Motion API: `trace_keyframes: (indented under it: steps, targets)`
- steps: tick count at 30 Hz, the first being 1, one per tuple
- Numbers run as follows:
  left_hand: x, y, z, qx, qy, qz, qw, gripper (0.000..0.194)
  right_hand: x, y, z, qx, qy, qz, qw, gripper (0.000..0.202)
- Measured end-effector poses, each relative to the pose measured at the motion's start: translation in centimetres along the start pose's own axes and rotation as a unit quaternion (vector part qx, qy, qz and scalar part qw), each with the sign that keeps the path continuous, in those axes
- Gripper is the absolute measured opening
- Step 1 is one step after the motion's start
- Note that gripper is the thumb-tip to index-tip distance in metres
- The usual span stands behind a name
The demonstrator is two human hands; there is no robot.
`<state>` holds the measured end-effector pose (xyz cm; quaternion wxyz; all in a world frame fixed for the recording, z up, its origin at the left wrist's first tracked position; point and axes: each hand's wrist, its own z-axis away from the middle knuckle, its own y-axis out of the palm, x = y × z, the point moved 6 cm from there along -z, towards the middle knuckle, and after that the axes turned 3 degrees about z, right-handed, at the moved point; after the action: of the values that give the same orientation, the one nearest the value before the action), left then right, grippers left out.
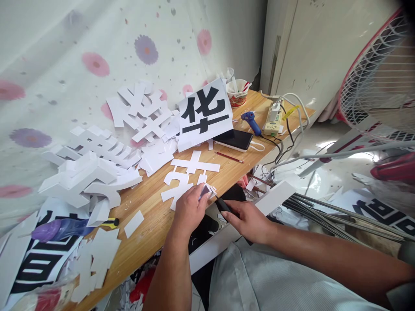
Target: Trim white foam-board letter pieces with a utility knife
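Near the front edge of the table, my left hand (190, 208) pinches a small white board piece (210, 188); a greyish flat face shows by the thumb. My right hand (248, 220) is closed round a slim black-handled tool (223, 205). Its thin tip points at the small piece, and I cannot make out its exact kind. Just beyond my left hand, a white cut-out character (194, 163) lies flat on the table. A long white strip (214, 255) slants beneath my hands, above my lap.
White cut-out characters (97, 147) are heaped at the left. A printed sheet (204, 114) leans behind a black phone (235, 140). Further right are a blue glue gun (251, 123), a power strip (273, 116) with cables and a paper bowl (237, 93). A fan (382, 82) and metal rods (311, 205) occupy the right.
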<state>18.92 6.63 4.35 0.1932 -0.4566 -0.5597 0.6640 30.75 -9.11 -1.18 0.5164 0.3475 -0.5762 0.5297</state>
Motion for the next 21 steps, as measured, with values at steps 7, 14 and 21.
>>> trace_keyframes:
  steps: [7, 14, 21]
  targets:
    - [0.1, 0.0, 0.1, -0.003, 0.002, -0.001, 1.000, 0.035, -0.7, -0.3, 0.5, -0.017, 0.010, 0.006, 1.000, 0.031]
    - [0.3, 0.2, 0.0, 0.003, -0.005, 0.005, 1.000, 0.036, 1.3, -0.2, -0.7, 0.008, -0.017, -0.038, 0.999, 0.030]
    - [0.2, 0.2, 0.1, 0.004, -0.002, 0.004, 1.000, 0.035, -0.1, -0.1, -0.3, 0.005, -0.015, -0.014, 1.000, 0.030]
